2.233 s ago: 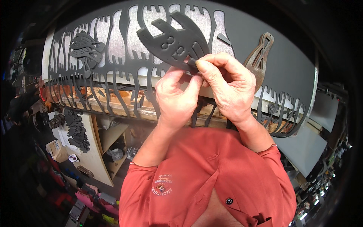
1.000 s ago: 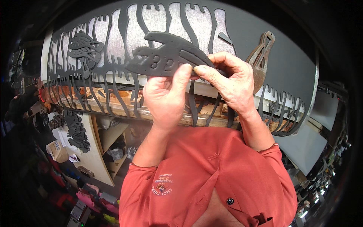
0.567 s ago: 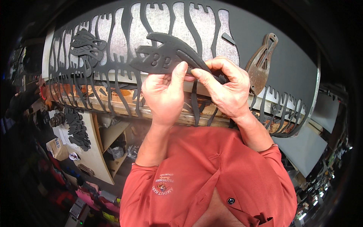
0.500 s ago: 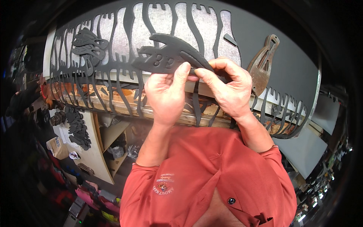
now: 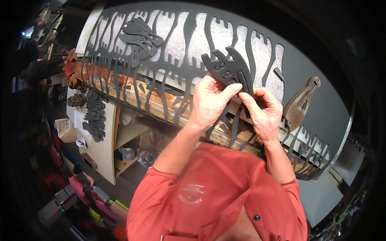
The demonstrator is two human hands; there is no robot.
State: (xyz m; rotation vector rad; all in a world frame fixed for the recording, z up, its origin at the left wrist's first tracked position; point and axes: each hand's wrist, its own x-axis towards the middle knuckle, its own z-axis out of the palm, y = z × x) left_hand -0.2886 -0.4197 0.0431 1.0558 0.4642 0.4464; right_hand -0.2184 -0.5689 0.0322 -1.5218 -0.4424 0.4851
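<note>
On the left I've got a pile of black cutouts [image 5: 140, 38], too overlapped to count, then my left grip [image 5: 210, 101] pinching a toothed black piece [image 5: 230, 71] above the cut-up black sheet [image 5: 330, 100]. My right grip [image 5: 263, 114] pinches its lower end, partly hidden by fingers, and further right sits a brown metal tool [image 5: 298, 108].

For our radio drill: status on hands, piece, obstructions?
Left hand, right hand: both gripping. Black pronged piece: raised off black sheet. Nothing visibly in the way.
</note>
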